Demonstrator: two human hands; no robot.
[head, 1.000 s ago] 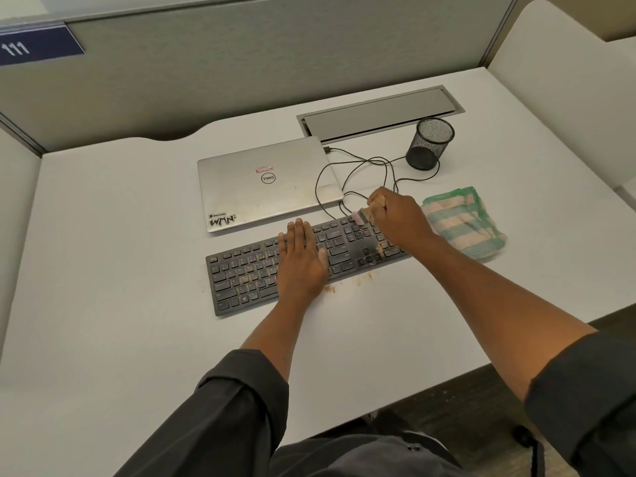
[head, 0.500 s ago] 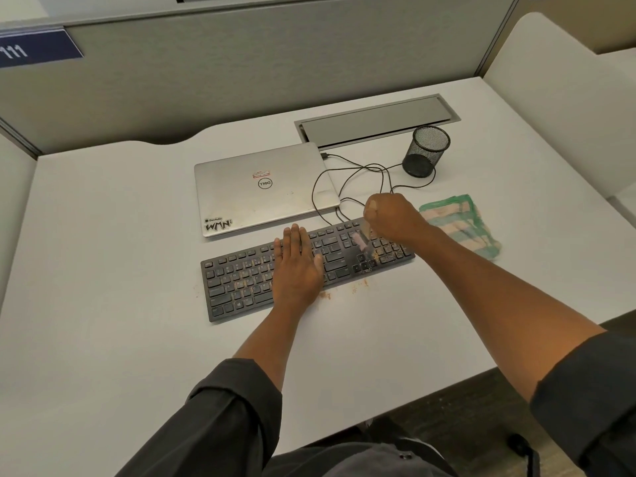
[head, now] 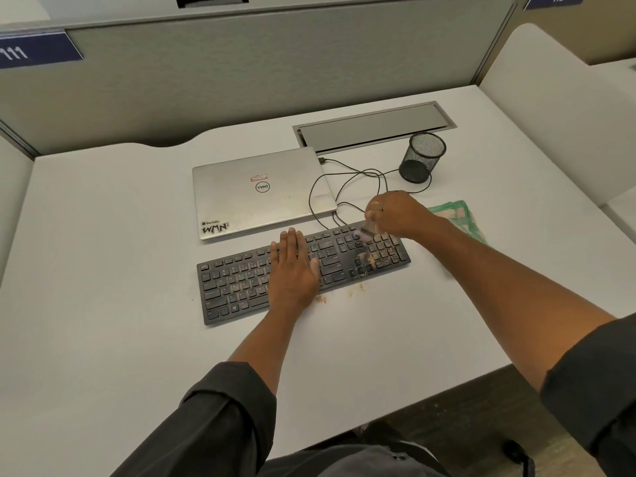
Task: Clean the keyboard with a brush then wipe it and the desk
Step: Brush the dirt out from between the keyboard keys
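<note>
Head cam looks down at a white desk [head: 103, 339] with both forearms reaching out from dark rolled sleeves. Nearest, a few tan crumbs [head: 320, 299] sit on the desk just in front of the black keyboard [head: 234, 287]. The left hand [head: 292, 266] lies flat, fingers spread and holding nothing, pressing on the middle keys to pin the board down. The right hand [head: 392, 215] is fisted around a small brush [head: 368, 230], blurred, with its bristles down on the upper numpad end, where most of the crumbs are piled between the keys.

Probably the way to do this well: keep the board pinned, use short flicks along the gaps between key rows, and push the debris toward the front edge rather than back at the cable [head: 323, 191] or the laptop. The left half has specks too, so it looks like it needs a pass as well.

Just right of the keyboard, partly behind the right arm, lies the green striped cloth [head: 457, 215] for wiping. Behind the keyboard sits a closed silver laptop [head: 241, 201] with a Dell logo, a "WMN" sticker and a small red label that's too tiny to read. Further back there's a black mesh pen cup [head: 421, 156] and a metal cable hatch [head: 371, 127]. The partition signs read "111" [head: 20, 53] and "112".
</note>
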